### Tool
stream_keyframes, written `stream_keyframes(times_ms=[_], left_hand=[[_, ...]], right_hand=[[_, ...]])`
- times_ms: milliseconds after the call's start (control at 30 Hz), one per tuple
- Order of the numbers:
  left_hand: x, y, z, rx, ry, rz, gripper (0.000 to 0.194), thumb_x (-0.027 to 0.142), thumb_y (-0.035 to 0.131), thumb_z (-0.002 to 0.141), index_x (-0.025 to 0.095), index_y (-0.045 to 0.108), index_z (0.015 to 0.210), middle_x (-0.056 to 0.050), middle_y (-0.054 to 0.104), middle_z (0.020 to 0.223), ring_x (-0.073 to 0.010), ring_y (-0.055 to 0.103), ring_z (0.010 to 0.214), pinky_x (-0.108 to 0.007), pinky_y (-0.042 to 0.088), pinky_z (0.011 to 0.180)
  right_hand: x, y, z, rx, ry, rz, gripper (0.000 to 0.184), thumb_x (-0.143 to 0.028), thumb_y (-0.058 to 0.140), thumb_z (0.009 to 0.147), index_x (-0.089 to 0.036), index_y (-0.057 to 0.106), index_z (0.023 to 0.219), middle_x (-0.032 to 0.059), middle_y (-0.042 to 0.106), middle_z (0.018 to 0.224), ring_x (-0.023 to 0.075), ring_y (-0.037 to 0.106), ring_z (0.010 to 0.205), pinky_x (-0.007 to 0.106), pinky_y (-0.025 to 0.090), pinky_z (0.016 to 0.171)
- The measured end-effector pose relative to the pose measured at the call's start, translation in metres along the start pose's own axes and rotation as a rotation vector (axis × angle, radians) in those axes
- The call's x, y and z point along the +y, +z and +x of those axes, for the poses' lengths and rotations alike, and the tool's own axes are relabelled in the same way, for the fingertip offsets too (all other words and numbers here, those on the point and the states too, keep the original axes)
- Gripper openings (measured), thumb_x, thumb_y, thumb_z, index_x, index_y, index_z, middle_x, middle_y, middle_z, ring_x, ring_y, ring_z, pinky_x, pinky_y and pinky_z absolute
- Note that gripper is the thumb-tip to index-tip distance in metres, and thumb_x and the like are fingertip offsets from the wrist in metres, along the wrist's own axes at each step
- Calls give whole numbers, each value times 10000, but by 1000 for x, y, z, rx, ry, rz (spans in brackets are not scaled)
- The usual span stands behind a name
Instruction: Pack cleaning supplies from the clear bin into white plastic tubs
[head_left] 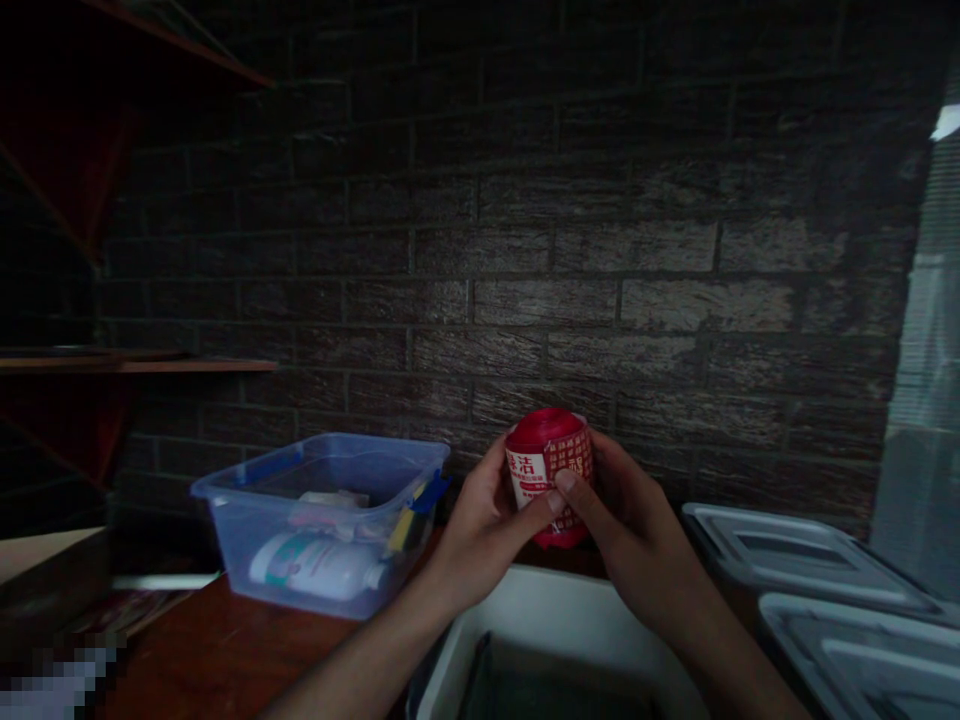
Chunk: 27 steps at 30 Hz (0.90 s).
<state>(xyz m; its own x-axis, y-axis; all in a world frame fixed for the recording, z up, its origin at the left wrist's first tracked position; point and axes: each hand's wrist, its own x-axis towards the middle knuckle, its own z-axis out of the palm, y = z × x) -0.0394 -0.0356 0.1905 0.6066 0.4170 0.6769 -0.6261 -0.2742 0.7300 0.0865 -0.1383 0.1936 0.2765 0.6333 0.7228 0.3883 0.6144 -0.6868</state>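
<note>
A red roll of plastic bags [531, 462] with a printed paper label is held upright between both hands, above the far rim of a white bin [555, 590]. My left hand [480, 510] wraps its left side, with the thumb across the label. On the right side my right hand [626, 500] is closed round the roll, its thumb meeting the left thumb at the front. Most of the other fingers are hidden behind the roll. Dark contents, which I cannot make out, lie in the white bin below.
To the left stands a translucent blue box [322, 450] with a white bottle [319, 568] inside. Grey lids [802, 550] lie at the right. A wooden shelf [195, 366] juts out at the left, and a dark brick wall [480, 300] rises behind.
</note>
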Motion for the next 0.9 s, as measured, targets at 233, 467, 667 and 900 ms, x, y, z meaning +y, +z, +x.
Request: stream_keyframes(times_ms=[233, 467, 667, 900], left_hand=[[2, -1, -1, 66, 44, 43, 560, 328, 690, 933, 213, 526, 1456, -106, 623, 1417, -296, 552, 1328, -422, 395, 1155], [-1, -2, 1, 97, 96, 161, 524, 332, 713, 918, 218, 581, 1411, -99, 662, 1364, -298, 607, 1255, -388, 474, 1057], [1, 0, 0, 69, 169, 184, 633, 255, 761, 875, 230, 529, 1464, -103, 596, 1456, -305, 554, 1333, -397, 441, 1113], [-6, -7, 1, 93, 245, 251, 745, 178, 792, 827, 278, 482, 1497, -99, 492, 1560, -314, 460, 1435, -469, 340, 1217]], right_hand=[[-2, 1, -4, -38, -26, -83, 631, -366, 630, 990, -251, 403, 1568, 60, 459, 1590, 229, 432, 1460, 425, 339, 1234], [-7, 0, -6, -27, 63, -58, 607, -447, 604, 995, -325, 414, 1559, 4, 444, 1603, 231, 391, 1488, 448, 291, 1253], [-14, 2, -8, -42, -25, -178, 635, -444, 579, 1008, -319, 355, 1589, 23, 425, 1614, 249, 391, 1488, 473, 291, 1252], [-4, 1, -8, -43, -67, -186, 727, -336, 650, 972, -327, 299, 1609, 49, 377, 1638, 277, 383, 1493, 537, 340, 1225]])
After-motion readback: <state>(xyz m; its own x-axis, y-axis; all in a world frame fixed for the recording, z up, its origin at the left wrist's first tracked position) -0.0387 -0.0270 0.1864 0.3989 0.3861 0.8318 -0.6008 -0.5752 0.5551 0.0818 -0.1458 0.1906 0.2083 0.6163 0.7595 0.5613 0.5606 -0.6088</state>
